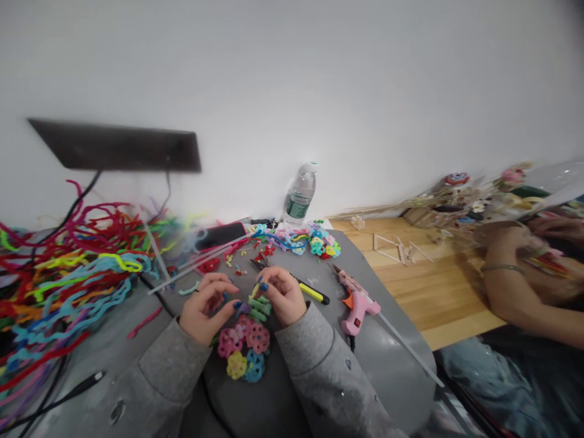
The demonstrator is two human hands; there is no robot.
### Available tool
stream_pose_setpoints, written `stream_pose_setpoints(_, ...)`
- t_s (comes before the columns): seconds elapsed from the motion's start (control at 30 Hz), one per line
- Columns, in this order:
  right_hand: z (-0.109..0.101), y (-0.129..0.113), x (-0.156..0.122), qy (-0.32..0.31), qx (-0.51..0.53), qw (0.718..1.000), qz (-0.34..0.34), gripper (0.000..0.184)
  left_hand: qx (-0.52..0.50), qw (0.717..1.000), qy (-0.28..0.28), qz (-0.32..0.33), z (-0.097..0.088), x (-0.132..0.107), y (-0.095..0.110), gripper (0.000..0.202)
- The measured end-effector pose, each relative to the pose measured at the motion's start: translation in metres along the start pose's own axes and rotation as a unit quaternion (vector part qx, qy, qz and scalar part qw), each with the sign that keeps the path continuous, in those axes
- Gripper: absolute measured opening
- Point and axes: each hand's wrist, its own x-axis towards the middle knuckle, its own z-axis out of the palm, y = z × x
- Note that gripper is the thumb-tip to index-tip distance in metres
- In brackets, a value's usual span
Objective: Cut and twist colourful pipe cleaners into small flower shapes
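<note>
A bunch of pipe-cleaner flowers (243,340), in pink, yellow and blue, lies on the grey table in front of me. At its top sit a green pipe-cleaner piece (260,309) and a purple bit. My right hand (286,297) is closed just above the green piece, its fingertips pinching a small yellow piece of pipe cleaner (253,293). To the left, my left hand (206,309) has thumb and fingers apart, with nothing clearly held. Its thumb tip is close to the purple bit; whether they touch I cannot tell.
A pink glue gun (358,307) and a yellow-black utility knife (312,292) lie to the right. Many loose pipe cleaners (77,286) heap up at left. A water bottle (300,198) stands by the wall. Another person's arm (511,286) rests over the wooden table (420,289).
</note>
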Motion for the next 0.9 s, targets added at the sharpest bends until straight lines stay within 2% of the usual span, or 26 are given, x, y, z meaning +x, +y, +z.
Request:
stream_pose_setpoints(0.13,0.005,-0.005,0.0,-0.002,-0.05,0.997,-0.058,0.022,-0.059,0.997,-0.025,-0.051,0.005,-0.002,-0.003,0.013)
stream_pose_setpoints(0.23,0.007,-0.008,0.0,-0.025,-0.079,0.992,-0.1,0.018,-0.086,0.993,-0.016,-0.076,0.007,-0.002,-0.004,0.021)
stream_pose_setpoints(0.43,0.008,-0.009,0.0,-0.069,-0.086,0.991,-0.078,0.02,-0.147,0.98,0.006,-0.133,0.007,-0.001,-0.009,0.037)
stream_pose_setpoints(0.57,0.008,-0.009,-0.001,-0.072,-0.073,0.992,-0.08,0.02,-0.136,0.984,-0.022,-0.111,0.007,-0.001,-0.009,0.037)
stream_pose_setpoints(0.7,0.006,-0.009,-0.001,-0.082,-0.068,0.992,-0.074,0.021,-0.062,0.995,-0.058,-0.055,0.005,0.0,-0.004,0.031)
stream_pose_setpoints(0.8,0.006,-0.009,-0.002,-0.091,-0.088,0.991,-0.049,0.024,-0.018,0.997,-0.069,-0.031,0.005,0.0,0.001,0.024)
stream_pose_setpoints(0.9,0.007,-0.009,-0.004,-0.084,-0.061,0.995,-0.005,0.029,-0.019,0.997,-0.058,-0.044,0.007,-0.001,0.003,0.022)
